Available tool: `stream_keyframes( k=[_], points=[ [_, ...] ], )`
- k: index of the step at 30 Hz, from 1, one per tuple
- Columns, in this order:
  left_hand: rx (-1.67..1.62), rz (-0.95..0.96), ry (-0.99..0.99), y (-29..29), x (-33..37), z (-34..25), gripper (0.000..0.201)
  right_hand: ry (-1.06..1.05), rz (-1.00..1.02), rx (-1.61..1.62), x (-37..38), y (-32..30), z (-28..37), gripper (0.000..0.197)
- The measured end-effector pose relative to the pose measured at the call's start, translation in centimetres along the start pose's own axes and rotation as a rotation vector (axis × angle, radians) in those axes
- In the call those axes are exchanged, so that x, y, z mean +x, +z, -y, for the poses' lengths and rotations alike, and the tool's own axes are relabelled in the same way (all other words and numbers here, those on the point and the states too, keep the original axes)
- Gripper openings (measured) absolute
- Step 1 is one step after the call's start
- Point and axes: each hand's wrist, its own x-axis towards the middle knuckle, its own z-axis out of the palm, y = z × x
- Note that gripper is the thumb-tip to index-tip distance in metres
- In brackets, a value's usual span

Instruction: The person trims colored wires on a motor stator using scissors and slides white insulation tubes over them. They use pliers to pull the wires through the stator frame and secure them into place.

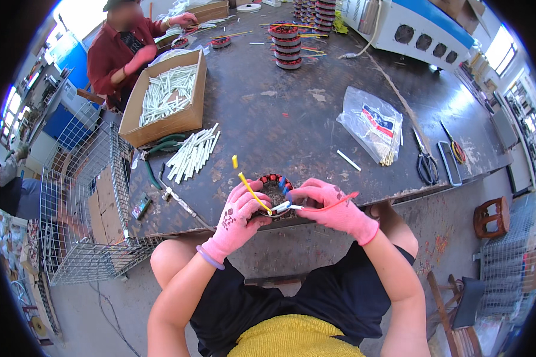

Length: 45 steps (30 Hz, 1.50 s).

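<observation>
The wound ring (272,178) lies on the near side of the bench (262,128), between two hands in knitted pink gloves. White sleeves (281,206) sit at the ring's near edge, slim and tube-like, their long axis running roughly left to right; their right end lies just beside the right hand (333,209), the nearer one. The left hand (237,213) has thumb and fingers closed on the ring's near-left side; the right fingers are bent and narrow, but whether they grip anything I cannot tell. A glossy yellow lead (250,188) slants up left of the ring, and a smooth red lead (333,204) crosses to its right. Beyond the ring to the left, loose white tubes (194,152) lie fanned beside a stiff cardboard box (199,89); beyond it to the right rests a crinkled clear bag (363,113).
</observation>
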Motion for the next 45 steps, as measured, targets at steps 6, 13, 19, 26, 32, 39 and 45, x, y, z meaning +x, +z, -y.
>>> stream_keyframes(
  k=[6,13,19,26,32,39,45],
  points=[
    [-0.022,-0.014,-0.006,0.4,-0.5,0.4,0.045,-0.173,-0.209,-0.189,0.2,2.9,-1.6,0.021],
    [-0.032,-0.001,-0.042,0.3,-0.2,-0.1,0.04,-0.267,-0.272,-0.266,0.6,3.8,-2.7,0.017],
    [-0.04,-0.028,-0.042,0.3,-0.2,-0.2,0.039,0.13,-0.441,0.032,-2.3,5.1,-0.6,0.021],
    [-0.065,-0.08,-0.094,0.9,-0.5,-0.2,0.039,0.012,-0.626,-0.03,-1.0,9.2,0.1,0.027],
    [-0.054,-0.097,-0.08,0.9,-0.6,-0.3,0.038,-0.044,-0.489,-0.195,-0.5,7.5,0.6,0.021],
    [-0.067,-0.107,-0.107,1.2,-1.0,-0.4,0.041,-0.107,-0.445,-0.4,-0.1,7.5,0.3,0.016],
    [-0.043,-0.09,-0.086,1.4,-0.8,0.0,0.039,-0.143,-0.431,-0.373,0.1,7.1,-0.4,0.02]
  ],
)
